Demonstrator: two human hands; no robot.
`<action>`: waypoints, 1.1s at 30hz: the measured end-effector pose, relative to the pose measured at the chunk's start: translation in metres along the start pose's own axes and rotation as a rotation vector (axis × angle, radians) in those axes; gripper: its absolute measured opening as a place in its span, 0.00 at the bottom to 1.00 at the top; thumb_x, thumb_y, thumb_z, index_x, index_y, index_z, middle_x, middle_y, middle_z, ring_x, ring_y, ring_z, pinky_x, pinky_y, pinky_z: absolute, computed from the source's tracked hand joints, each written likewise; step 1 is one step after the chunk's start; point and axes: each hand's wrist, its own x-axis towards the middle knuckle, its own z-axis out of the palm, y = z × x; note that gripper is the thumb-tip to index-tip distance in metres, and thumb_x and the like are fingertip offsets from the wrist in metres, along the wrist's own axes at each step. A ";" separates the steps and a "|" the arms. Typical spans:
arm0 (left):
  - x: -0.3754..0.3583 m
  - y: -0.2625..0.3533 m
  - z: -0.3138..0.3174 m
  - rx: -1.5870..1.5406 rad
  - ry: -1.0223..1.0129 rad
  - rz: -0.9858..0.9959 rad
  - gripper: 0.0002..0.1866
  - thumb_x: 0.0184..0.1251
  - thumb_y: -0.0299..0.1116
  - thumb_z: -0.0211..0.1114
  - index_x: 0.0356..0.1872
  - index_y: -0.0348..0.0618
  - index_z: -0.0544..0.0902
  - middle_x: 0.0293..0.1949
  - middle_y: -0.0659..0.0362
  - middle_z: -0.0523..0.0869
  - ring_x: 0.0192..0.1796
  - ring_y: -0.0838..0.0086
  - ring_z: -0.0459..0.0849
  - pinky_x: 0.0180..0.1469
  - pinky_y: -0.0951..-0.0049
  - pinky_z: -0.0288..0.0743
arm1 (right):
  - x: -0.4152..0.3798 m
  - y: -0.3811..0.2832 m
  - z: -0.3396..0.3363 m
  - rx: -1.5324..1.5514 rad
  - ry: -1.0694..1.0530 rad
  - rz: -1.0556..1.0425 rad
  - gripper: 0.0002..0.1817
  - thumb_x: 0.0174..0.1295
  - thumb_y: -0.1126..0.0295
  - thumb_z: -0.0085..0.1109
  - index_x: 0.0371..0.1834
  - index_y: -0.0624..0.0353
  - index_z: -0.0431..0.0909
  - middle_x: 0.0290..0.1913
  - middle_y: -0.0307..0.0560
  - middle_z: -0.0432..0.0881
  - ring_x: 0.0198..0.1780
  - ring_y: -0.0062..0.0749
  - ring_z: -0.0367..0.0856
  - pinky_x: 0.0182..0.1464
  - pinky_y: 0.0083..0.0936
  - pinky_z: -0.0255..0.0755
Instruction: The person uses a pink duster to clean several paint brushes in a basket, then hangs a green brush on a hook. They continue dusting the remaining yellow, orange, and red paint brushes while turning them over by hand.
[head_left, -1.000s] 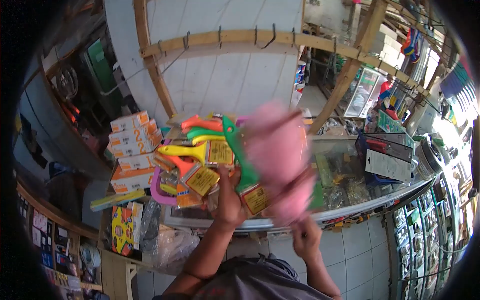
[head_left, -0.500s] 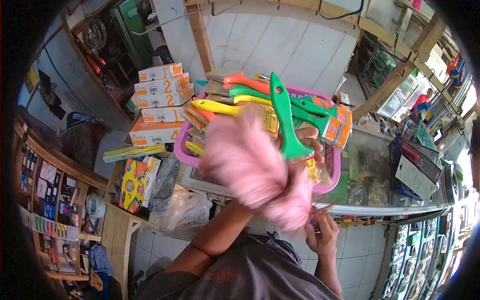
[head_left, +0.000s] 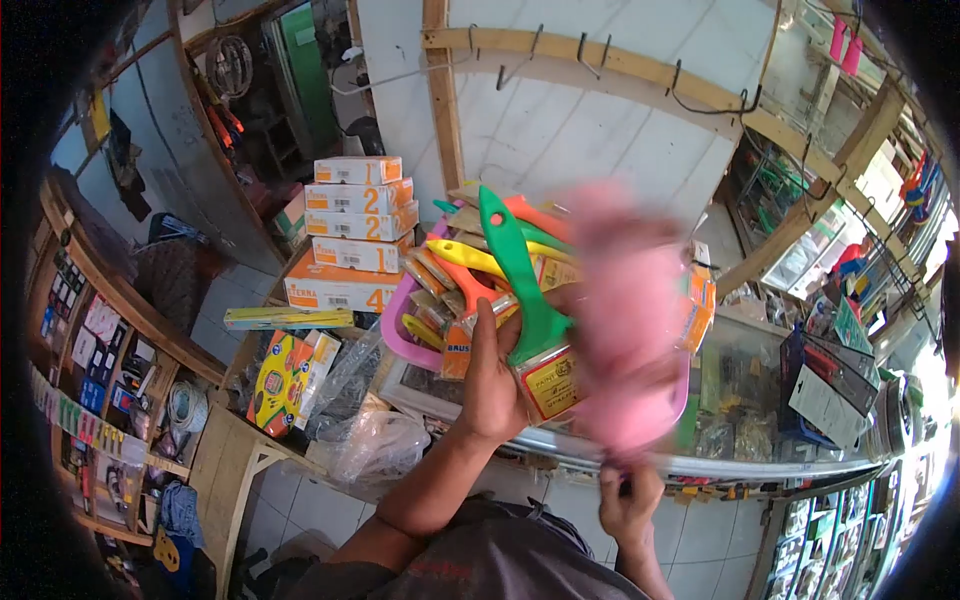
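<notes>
My left hand is closed on a wide green-handled paintbrush, its handle pointing up and its labelled bristle end down. Low on the right, my right hand grips the handle of a fluffy pink duster, which is smeared by motion. The duster overlaps the right part of a pink basket and hides many of the brushes there. Other paintbrushes lie piled in that basket, among them one with a yellow handle and one with an orange handle.
Behind the basket's left side stands a stack of white-and-orange boxes. A yellow crayon-like box and crumpled clear plastic lie at the left. The basket rests on a glass display counter. A wooden rail with hooks crosses the wall.
The duster has swept from the left, over my left hand, to the right of the paintbrush. The green paintbrush has moved left and lower, and the whole view has shifted.
</notes>
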 end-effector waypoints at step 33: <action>-0.004 0.008 -0.016 0.468 0.013 0.040 0.41 0.75 0.65 0.43 0.71 0.35 0.63 0.62 0.51 0.76 0.63 0.58 0.78 0.65 0.54 0.74 | 0.009 -0.016 0.005 0.005 -0.045 0.008 0.12 0.58 0.73 0.67 0.42 0.65 0.77 0.31 0.53 0.81 0.26 0.44 0.80 0.30 0.31 0.74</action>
